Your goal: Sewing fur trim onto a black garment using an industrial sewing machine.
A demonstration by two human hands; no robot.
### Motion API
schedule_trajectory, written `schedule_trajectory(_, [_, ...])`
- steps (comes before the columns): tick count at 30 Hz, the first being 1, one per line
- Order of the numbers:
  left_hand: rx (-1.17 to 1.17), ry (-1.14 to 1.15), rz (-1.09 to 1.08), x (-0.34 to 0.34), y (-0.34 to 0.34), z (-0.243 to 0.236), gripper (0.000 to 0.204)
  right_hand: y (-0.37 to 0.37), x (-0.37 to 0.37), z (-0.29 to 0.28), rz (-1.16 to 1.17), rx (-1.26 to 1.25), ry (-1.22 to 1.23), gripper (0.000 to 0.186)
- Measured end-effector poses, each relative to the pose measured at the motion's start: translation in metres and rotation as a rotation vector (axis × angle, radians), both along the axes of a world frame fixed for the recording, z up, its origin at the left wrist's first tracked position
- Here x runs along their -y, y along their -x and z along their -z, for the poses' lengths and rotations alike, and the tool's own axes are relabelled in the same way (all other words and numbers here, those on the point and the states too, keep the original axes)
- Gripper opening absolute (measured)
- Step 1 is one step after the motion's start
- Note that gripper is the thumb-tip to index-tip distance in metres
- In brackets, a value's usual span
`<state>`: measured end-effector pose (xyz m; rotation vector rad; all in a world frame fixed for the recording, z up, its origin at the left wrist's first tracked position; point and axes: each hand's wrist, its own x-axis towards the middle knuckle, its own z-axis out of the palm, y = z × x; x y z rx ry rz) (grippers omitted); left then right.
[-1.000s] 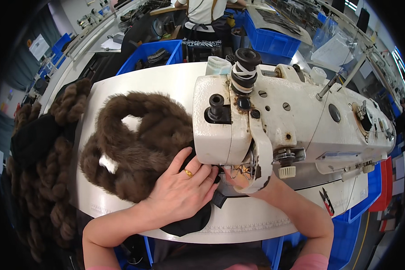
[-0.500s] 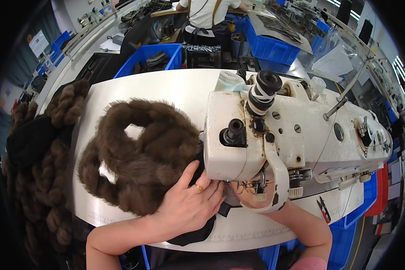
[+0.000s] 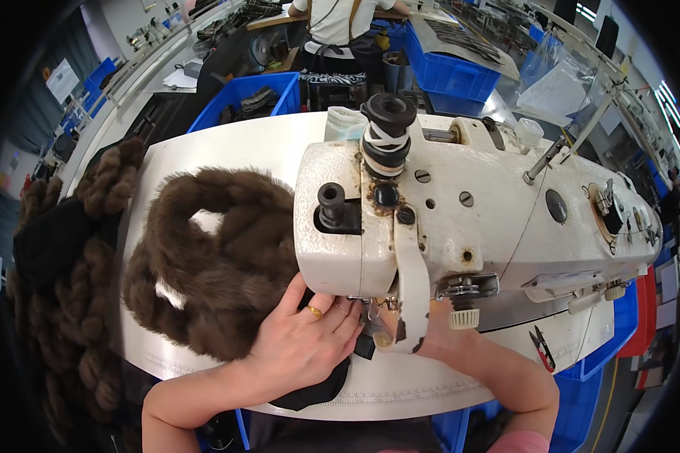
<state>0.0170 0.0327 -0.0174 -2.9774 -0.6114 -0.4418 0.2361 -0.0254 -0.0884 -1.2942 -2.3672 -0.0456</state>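
Note:
A brown furry piece (image 3: 204, 287), with loops and gaps in it, lies on the white machine table left of a white sewing machine (image 3: 461, 226). Black cloth (image 3: 317, 389) joined to it runs under the machine head. My left hand (image 3: 306, 332), wearing a gold ring, lies on this cloth beside the fur, fingers stretched toward the needle area. Behind the machine's curved white lever (image 3: 412, 287) reaches my right hand (image 3: 442, 340); its fingers are mostly hidden, so what they hold cannot be made out. A short black strip (image 3: 363, 346) sticks out next to my left fingertips.
Red-handled thread snips (image 3: 541, 349) lie on the table at right. More brown fur pieces (image 3: 83, 302) are heaped along the left side. Blue bins (image 3: 249, 98) stand beyond the table, and a person (image 3: 341, 30) sits with their back to me. A ruler scale marks the table's near edge.
The machine head appears farther left and larger, covering more of the fur piece; the view seems to have shifted. My left hand stays on the black cloth by the needle area.

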Motion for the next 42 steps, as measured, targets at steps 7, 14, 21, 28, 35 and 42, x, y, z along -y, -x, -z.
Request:
schedule_trajectory(7, [-0.008, -0.039, -0.002, 0.0, 0.002, -0.003, 0.029, 0.0, -0.004, 0.022, 0.12, -0.012, -0.076, 0.009])
schedule_trajectory(14, [0.013, -0.081, 0.011, -0.001, -0.001, -0.003, 0.03, 0.005, -0.023, 0.035, 0.048, -0.006, -0.246, 0.013])
schedule_trajectory(21, [0.03, -0.024, -0.002, -0.001, 0.003, 0.0, 0.031, 0.014, -0.014, 0.024, 0.122, -0.44, 0.113, 0.027])
schedule_trajectory(28, [0.06, -0.049, -0.021, 0.001, -0.009, 0.0, 0.03, 0.007, -0.02, 0.01, 0.108, -0.282, 0.036, 0.029])
schedule_trajectory(35, [-0.043, -0.024, -0.07, 0.001, -0.012, -0.001, 0.034, 0.002, -0.021, 0.018, 0.057, -0.1, -0.04, 0.027])
schedule_trajectory(42, [-0.013, -0.021, -0.117, 0.003, -0.014, -0.002, 0.028, 0.016, -0.008, 0.014, 0.18, -0.443, 0.122, 0.021])
